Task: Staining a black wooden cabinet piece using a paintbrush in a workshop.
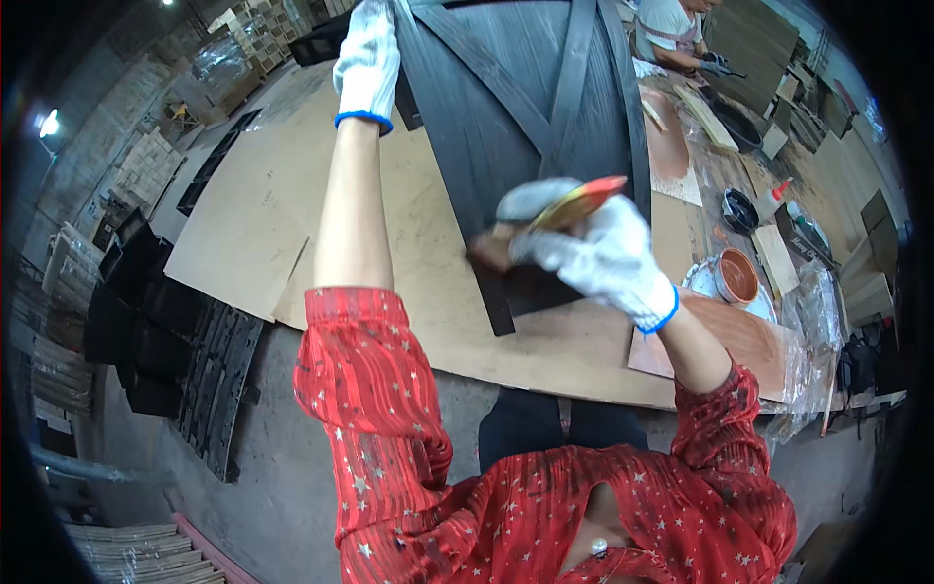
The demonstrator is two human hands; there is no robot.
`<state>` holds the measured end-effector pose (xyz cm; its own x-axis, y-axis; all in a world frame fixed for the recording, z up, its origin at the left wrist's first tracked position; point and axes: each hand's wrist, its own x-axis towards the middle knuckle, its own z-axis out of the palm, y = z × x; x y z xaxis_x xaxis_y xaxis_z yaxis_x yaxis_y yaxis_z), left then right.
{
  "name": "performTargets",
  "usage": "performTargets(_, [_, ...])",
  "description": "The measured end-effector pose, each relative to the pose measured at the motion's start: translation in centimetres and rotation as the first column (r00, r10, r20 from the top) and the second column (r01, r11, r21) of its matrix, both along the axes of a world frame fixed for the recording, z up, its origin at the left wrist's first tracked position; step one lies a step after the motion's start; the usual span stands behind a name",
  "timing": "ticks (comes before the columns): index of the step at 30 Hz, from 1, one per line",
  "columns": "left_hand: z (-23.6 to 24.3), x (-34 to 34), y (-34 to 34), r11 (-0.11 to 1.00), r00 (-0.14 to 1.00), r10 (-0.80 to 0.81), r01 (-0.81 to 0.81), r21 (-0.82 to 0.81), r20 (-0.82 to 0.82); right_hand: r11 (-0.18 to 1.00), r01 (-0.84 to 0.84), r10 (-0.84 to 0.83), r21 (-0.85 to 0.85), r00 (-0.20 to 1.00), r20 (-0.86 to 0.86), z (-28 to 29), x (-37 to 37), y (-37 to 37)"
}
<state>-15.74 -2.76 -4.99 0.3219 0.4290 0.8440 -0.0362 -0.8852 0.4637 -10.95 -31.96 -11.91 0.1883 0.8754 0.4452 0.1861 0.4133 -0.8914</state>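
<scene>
A black-stained wooden panel (486, 88) with slanted and upright battens stands or leans in front of me, its bottom end over the cardboard-covered table. My left hand (370, 63), in a white knit glove with a blue cuff, grips the panel's left edge near the top of the view; its fingertips are partly cut off. My right hand (603, 248), gloved alike, is closed round a paintbrush (581, 202) with a red-tipped, yellowish handle. Motion blurs the brush's brown working end, which is against or just over the panel's lower left part.
Brown cardboard (389, 214) covers the table. At the right are a terracotta-coloured tub (736, 276), a black bowl (739, 210), a red-capped bottle (771, 201) and loose boards. A co-worker (671, 39) in gloves stands at the far right. Black slatted pieces (219, 380) lie at the left.
</scene>
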Motion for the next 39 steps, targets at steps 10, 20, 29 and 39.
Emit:
performTargets(10, [5.0, -4.7, -0.3, 0.774, 0.837, -0.546, 0.487, -0.404, -0.037, 0.921, 0.224, 0.094, 0.319, 0.666, -0.740, -4.8, 8.5, -8.0])
performTargets(20, [3.4, -5.2, -1.0, 0.985, 0.919, -0.047, 0.109, 0.137, -0.392, 0.890, -0.014, 0.414, 0.455, 0.443, -0.795, -8.8, 8.7, -7.4])
performTargets(29, [13.5, 3.8, -13.8, 0.914, 0.655, 0.362, -0.110, 0.391, -0.663, 0.849, 0.275, 0.299, 0.451, 0.453, -0.840, -11.8, 14.7, -13.9])
performTargets(39, [11.1, 5.7, -14.9, 0.862, 0.549, 0.487, -0.177, 0.475, -0.679, 0.865, 0.373, 0.118, 0.335, 0.498, -0.859, -11.5, 12.5, -20.6])
